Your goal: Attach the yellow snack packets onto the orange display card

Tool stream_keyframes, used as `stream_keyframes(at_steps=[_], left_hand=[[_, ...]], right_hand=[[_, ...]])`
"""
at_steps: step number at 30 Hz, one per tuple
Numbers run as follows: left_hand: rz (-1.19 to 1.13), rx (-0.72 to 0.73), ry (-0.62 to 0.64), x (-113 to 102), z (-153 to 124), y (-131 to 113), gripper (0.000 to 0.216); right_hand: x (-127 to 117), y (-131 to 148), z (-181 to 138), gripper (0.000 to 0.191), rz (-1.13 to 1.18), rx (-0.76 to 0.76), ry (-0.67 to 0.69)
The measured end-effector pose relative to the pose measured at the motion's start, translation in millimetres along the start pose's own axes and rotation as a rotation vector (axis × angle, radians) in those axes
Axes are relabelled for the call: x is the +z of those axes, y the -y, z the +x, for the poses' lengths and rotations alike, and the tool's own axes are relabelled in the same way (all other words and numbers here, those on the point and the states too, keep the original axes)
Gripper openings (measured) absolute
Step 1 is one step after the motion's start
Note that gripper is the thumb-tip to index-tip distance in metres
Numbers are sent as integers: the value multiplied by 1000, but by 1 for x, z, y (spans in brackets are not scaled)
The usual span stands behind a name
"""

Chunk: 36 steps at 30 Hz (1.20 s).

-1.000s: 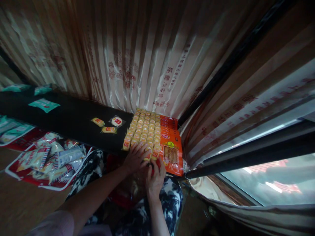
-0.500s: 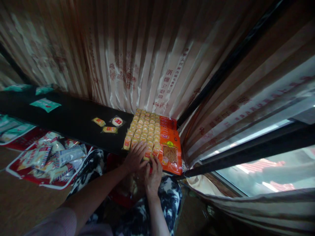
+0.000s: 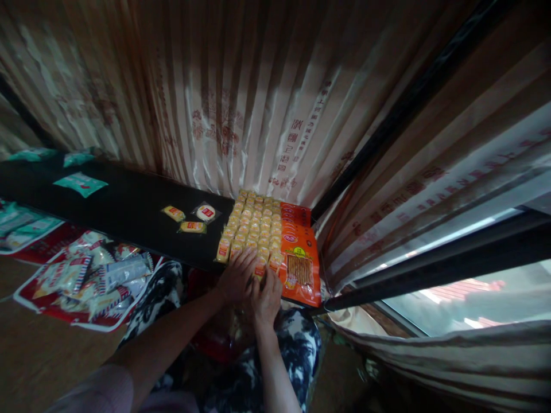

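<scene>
Many small round-topped, yellow wrapped cakes (image 3: 249, 221) stand packed in tight rows at the right part of a long black table (image 3: 129, 203). My left hand (image 3: 236, 275) lies over the front rows, fingers stretched out flat on the wrappers. Close beside it, my right hand (image 3: 266, 298) has bent fingers and a thumb around the near end of a front wrapped cake (image 3: 259, 270). My fingers partly hide that cake. Right of the rows, touching them, lies a flat orange snack bag (image 3: 299, 258).
Two loose yellow packs (image 3: 192, 227) and a round white one (image 3: 205, 213) lie left of the rows. Farther left is a teal packet (image 3: 81, 183). A red basket (image 3: 26, 295) of snacks stands below. A pleated curtain (image 3: 258, 115) hangs behind the table.
My right hand has shifted slightly up and left, its fingers drawing closer to the front cake. My left hand stays nearly in place on the rows.
</scene>
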<state>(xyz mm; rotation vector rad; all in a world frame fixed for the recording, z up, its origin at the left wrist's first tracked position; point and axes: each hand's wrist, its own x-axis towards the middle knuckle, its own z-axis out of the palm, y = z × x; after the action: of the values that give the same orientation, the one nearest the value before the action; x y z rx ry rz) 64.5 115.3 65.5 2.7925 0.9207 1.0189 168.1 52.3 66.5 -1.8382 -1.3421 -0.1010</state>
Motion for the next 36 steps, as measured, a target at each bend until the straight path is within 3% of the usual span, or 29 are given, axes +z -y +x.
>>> stream_keyframes(at_steps=[11,23,36], left_hand=[[48,49,0,3,-3,3,56],[39,42,4,7,-3,4,58],[15,90,17,0,-1,5,68]], right_hand=[[-1,15,11,55,-139,57,26],[0,16,12,56,-181,49,28],[-2,10,-1,56,-77,90,-113]])
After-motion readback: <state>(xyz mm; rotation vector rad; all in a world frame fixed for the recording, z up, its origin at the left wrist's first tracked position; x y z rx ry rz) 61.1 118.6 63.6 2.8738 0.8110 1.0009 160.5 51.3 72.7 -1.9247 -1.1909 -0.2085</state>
